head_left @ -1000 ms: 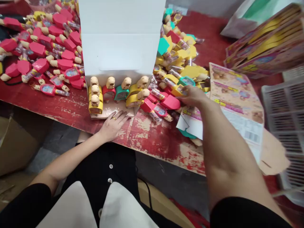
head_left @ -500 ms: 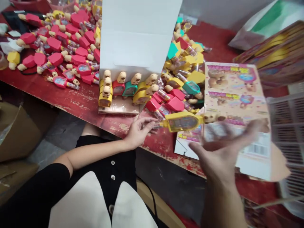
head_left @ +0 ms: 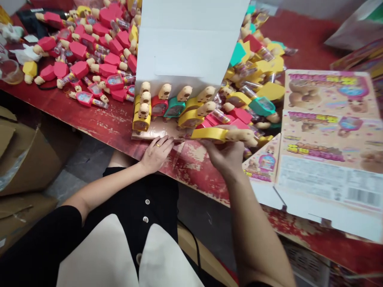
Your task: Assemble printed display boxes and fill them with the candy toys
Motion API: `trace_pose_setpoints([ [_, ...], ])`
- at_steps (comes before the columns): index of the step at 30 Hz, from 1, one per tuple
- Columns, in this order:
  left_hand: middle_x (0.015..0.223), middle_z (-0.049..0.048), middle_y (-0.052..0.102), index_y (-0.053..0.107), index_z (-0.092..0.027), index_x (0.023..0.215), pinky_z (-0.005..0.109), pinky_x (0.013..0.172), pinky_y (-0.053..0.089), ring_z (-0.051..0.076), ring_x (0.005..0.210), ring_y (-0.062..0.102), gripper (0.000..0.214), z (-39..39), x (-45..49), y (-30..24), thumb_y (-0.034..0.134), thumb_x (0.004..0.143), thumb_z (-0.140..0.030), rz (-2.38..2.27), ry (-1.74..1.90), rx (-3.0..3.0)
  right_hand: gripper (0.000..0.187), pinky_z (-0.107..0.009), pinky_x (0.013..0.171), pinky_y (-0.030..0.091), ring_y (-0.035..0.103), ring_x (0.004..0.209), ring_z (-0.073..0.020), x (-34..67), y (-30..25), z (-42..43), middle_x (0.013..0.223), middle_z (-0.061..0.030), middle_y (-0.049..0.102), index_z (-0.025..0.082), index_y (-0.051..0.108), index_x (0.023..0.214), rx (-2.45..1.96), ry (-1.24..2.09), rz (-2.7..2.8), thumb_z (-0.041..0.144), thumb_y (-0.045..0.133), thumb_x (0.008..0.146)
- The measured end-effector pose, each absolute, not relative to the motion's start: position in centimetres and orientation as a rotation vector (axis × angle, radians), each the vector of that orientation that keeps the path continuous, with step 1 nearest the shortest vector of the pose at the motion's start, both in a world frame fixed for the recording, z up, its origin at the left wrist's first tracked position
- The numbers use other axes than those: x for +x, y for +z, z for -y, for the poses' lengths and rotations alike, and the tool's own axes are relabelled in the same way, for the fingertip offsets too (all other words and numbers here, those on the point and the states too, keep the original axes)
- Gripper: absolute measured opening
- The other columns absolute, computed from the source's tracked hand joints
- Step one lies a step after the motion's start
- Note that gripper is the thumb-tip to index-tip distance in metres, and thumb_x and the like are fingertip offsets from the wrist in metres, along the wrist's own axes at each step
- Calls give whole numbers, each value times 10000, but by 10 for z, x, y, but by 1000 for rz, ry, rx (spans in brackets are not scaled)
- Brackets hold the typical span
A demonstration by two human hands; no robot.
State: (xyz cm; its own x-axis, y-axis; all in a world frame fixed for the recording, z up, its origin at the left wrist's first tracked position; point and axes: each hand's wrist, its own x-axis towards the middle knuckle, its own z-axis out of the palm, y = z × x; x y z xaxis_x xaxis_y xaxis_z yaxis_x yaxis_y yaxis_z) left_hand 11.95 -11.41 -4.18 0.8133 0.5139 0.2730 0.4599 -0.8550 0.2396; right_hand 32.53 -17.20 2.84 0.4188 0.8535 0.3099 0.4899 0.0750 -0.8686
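My right hand (head_left: 225,153) grips a yellow toy with a tan animal head (head_left: 223,134), held flat just right of the open white display box (head_left: 185,56). Inside the box stand several toys in a row, yellow, red and teal (head_left: 175,107). My left hand (head_left: 155,152) lies flat with fingers spread on the box's front flap and the worn red table (head_left: 113,123), a ring on one finger.
A heap of red toys (head_left: 89,59) covers the table's far left; yellow, teal and red ones (head_left: 257,83) pile up right of the box. Flat printed cartons (head_left: 329,131) lie at the right. Brown cardboard boxes (head_left: 20,159) sit on the floor at left.
My right hand caught the yellow toy and carried it left to the box's front. My left hand moved back onto the box flap. The view shifted left.
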Motion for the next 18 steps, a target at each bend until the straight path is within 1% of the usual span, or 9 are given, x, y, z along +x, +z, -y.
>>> trace_pose_setpoints([
  [3, 1538, 159, 534, 608, -52, 1380, 502, 1256, 380, 289, 1479, 462, 437, 117, 119, -44, 379, 1023, -155, -765, 527, 2847, 402, -359, 768, 586, 667, 826, -207, 337, 32, 171, 939, -60, 662, 208, 624, 997, -1599, 457, 1343, 485, 792, 760],
  [5, 1537, 155, 536, 623, -43, 1353, 496, 1256, 376, 291, 1474, 464, 425, 118, 119, -45, 382, 1023, -159, -750, 534, 2862, 418, -364, 756, 583, 665, 819, -214, 345, 37, 166, 951, -77, 665, 198, 627, 1017, -1627, 476, 1441, 517, 765, 785],
  [7, 1531, 147, 545, 620, -36, 1352, 474, 1250, 382, 286, 1461, 477, 425, 118, 119, -46, 374, 1030, -162, -706, 541, 2882, 400, -378, 765, 574, 647, 813, -220, 348, 42, 159, 946, -100, 666, 183, 640, 993, -1685, 431, 1608, 542, 707, 829],
  [9, 1533, 136, 545, 601, -40, 1377, 458, 1241, 391, 284, 1454, 481, 431, 118, 120, -48, 372, 1034, -162, -664, 558, 2892, 381, -424, 862, 561, 635, 916, -253, 341, 42, 150, 1013, -142, 663, 165, 652, 999, -1758, 319, 1787, 527, 632, 884],
  [10, 1539, 131, 540, 588, -45, 1395, 455, 1238, 392, 284, 1457, 476, 435, 117, 119, -48, 377, 1033, -161, -652, 570, 2890, 381, -457, 930, 541, 619, 1004, -280, 335, 39, 148, 1073, -168, 652, 151, 651, 1048, -1808, 250, 1842, 502, 594, 910],
  [12, 1554, 132, 522, 558, -55, 1430, 462, 1238, 387, 287, 1478, 451, 447, 117, 118, -49, 394, 1026, -157, -651, 592, 2872, 420, -517, 1039, 479, 558, 1156, -318, 318, 27, 148, 1187, -211, 604, 113, 598, 1215, -1947, 112, 1831, 428, 530, 945],
  [14, 1559, 146, 513, 554, -67, 1434, 479, 1238, 382, 289, 1495, 430, 447, 117, 116, -47, 414, 1020, -162, -643, 608, 2843, 512, -546, 1094, 430, 498, 1250, -328, 305, 11, 155, 1273, -232, 541, 86, 480, 1375, -2050, 30, 1734, 371, 497, 950],
  [16, 1530, 161, 540, 561, -81, 1425, 487, 1222, 397, 285, 1483, 448, 436, 116, 116, -43, 420, 1023, -176, -629, 664, 2796, 597, -546, 1109, 418, 464, 1299, -321, 306, -4, 166, 1341, -235, 482, 83, 370, 1463, -2050, -7, 1630, 349, 487, 941],
  [18, 1495, 168, 565, 533, -102, 1455, 463, 1204, 419, 266, 1452, 485, 447, 115, 122, -35, 431, 1033, -209, -645, 786, 2723, 611, -537, 1131, 394, 432, 1336, -318, 329, -11, 176, 1390, -246, 440, 82, 342, 1490, -2069, -94, 1491, 303, 469, 935],
])
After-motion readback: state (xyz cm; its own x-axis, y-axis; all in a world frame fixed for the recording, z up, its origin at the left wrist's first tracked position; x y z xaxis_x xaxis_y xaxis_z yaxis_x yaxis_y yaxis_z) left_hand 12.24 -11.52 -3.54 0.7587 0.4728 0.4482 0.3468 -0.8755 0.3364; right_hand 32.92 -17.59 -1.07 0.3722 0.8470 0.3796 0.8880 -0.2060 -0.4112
